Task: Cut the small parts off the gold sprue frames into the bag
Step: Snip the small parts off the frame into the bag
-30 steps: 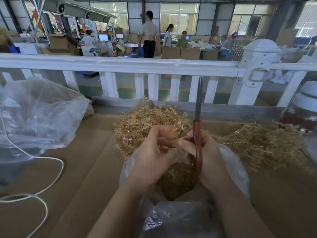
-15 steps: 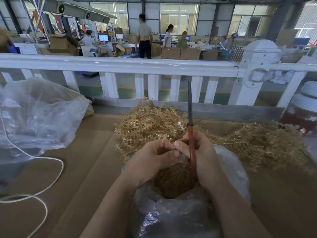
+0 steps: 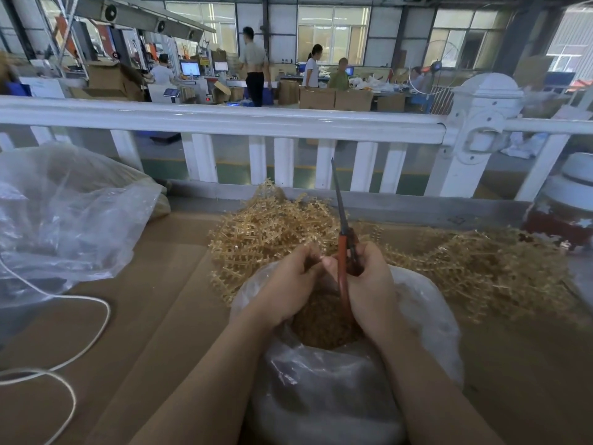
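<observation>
Head view: right hand [image 3: 369,284] grips orange-handled scissors [image 3: 342,252]; left hand [image 3: 288,284] pinches something unclear; cut parts could miss clear plastic bag [image 3: 426,316] below.

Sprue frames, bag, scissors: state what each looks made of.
Sprue frames: seemingly moulded plastic with a gold, slightly shiny finish; thin, branching, uniform pieces. Bag: thin clear plastic film, creased and glossy. Scissors: dark, probably metal blades; the orange-red handles look like plastic or a coating.
</observation>
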`<action>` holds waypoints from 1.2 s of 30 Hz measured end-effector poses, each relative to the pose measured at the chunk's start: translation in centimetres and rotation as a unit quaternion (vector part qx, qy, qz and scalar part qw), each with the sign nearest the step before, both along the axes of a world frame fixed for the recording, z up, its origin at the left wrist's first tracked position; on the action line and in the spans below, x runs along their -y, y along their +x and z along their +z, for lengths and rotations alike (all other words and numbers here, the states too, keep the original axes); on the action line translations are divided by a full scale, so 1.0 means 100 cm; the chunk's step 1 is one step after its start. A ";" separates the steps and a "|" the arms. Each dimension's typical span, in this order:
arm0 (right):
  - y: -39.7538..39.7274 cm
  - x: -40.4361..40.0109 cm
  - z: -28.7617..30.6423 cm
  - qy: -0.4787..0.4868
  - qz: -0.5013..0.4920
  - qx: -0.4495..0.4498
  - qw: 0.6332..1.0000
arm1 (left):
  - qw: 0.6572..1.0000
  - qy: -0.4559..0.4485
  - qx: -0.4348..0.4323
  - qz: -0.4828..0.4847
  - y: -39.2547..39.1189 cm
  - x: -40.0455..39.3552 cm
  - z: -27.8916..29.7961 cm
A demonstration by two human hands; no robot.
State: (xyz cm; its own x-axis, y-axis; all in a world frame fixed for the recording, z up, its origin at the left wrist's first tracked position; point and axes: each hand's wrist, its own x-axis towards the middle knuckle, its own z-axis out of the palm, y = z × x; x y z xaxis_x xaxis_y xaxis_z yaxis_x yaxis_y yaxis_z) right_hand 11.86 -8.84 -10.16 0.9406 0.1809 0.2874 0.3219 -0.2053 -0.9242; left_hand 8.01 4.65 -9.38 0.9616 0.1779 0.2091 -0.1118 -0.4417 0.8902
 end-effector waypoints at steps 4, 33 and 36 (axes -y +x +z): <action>0.012 -0.005 0.002 -0.012 -0.008 -0.003 1.000 | 0.998 -0.053 0.015 0.023 0.011 -0.003 -0.002; 0.023 0.000 0.015 0.091 0.073 -0.038 0.992 | 0.927 -0.363 0.090 -0.040 0.004 -0.013 0.005; 0.024 0.000 0.015 0.079 0.086 -0.033 0.993 | 0.917 -0.385 0.097 -0.044 0.005 -0.012 0.003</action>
